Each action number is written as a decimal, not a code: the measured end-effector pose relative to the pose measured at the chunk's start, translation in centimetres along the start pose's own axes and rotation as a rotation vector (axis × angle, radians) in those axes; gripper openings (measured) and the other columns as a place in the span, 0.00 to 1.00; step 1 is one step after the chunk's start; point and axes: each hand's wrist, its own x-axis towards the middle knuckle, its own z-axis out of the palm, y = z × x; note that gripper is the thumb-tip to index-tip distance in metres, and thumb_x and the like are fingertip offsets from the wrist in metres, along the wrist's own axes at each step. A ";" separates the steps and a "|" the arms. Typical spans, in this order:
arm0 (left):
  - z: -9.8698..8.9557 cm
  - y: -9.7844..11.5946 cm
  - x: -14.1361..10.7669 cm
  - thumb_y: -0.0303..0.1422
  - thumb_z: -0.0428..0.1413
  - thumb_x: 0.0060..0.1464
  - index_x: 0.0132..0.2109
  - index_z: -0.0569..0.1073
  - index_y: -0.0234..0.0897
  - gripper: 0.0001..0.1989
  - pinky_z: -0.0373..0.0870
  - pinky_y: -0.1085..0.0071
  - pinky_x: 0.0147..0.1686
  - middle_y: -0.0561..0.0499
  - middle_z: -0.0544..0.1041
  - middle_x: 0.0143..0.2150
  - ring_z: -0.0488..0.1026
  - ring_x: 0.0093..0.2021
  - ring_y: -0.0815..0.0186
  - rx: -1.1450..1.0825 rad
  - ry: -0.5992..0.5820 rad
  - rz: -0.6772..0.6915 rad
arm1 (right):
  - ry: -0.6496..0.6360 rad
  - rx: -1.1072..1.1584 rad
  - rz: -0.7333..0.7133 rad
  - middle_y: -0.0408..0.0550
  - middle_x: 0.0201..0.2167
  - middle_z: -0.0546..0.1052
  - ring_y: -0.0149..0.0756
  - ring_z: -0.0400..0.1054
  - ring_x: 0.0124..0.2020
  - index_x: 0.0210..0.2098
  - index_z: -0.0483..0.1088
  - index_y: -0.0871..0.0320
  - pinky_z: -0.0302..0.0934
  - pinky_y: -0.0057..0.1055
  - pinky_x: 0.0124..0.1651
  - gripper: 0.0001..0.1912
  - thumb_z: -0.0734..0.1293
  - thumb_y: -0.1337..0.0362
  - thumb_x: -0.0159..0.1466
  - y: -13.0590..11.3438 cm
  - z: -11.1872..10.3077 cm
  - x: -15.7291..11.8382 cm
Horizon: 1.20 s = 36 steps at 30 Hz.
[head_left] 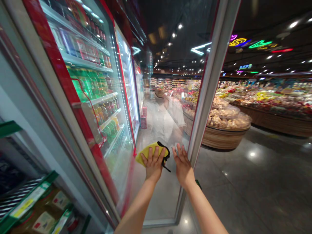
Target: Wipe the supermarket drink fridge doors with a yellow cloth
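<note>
Ideally, the left hand (154, 165) should press the yellow cloth (145, 152) flat and evenly in overlapping strokes, while the right hand (182, 166) steadies the glass door (159, 198) near its metal frame (208, 74). Both hands are spread: the left lies over the cloth on the pane, and the right, holding nothing, appears to rest just beside it. The cloth looks soft, slightly rumpled, black-edged, with a dark strip dangling at its right.

Bare left hand (154, 164) and bare right hand (182, 166), with slender fingers (156, 154) and narrow wrists (151, 179), leading to slim, tapering, uncovered forearms (206, 206). Mirrored faintly, a pale top (165, 123), too blurred for finer detail.
</note>
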 end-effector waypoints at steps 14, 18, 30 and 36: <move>-1.3 -2.1 -3.5 0.33 0.60 0.57 0.73 0.53 0.42 0.41 0.37 0.26 0.65 0.36 0.49 0.76 0.36 0.75 0.38 0.049 -0.002 -0.172 | 0.012 -0.011 0.016 0.39 0.75 0.46 0.43 0.39 0.75 0.73 0.33 0.38 0.57 0.49 0.71 0.50 0.51 0.85 0.61 0.5 0.4 -0.2; -2.7 -2.1 -0.9 0.33 0.61 0.57 0.71 0.59 0.52 0.37 0.33 0.31 0.68 0.45 0.58 0.74 0.44 0.75 0.44 0.035 -0.104 -0.060 | 0.011 -0.016 0.003 0.39 0.75 0.46 0.43 0.40 0.75 0.73 0.34 0.38 0.55 0.48 0.72 0.51 0.52 0.86 0.61 0.8 0.3 -0.1; -2.1 -5.7 -4.0 0.28 0.60 0.57 0.72 0.57 0.41 0.38 0.41 0.26 0.65 0.36 0.47 0.76 0.32 0.75 0.39 0.080 -0.017 -0.252 | -0.014 -0.015 -0.069 0.46 0.76 0.43 0.48 0.37 0.75 0.74 0.36 0.40 0.53 0.56 0.70 0.48 0.53 0.83 0.63 -5.0 1.6 0.9; -4.2 -8.6 -1.4 0.31 0.63 0.54 0.69 0.61 0.56 0.38 0.30 0.30 0.68 0.46 0.57 0.74 0.38 0.76 0.46 0.084 -0.063 -0.072 | -0.073 -0.047 -0.120 0.50 0.74 0.51 0.54 0.39 0.75 0.72 0.50 0.46 0.48 0.65 0.69 0.35 0.55 0.74 0.69 -7.1 3.2 1.4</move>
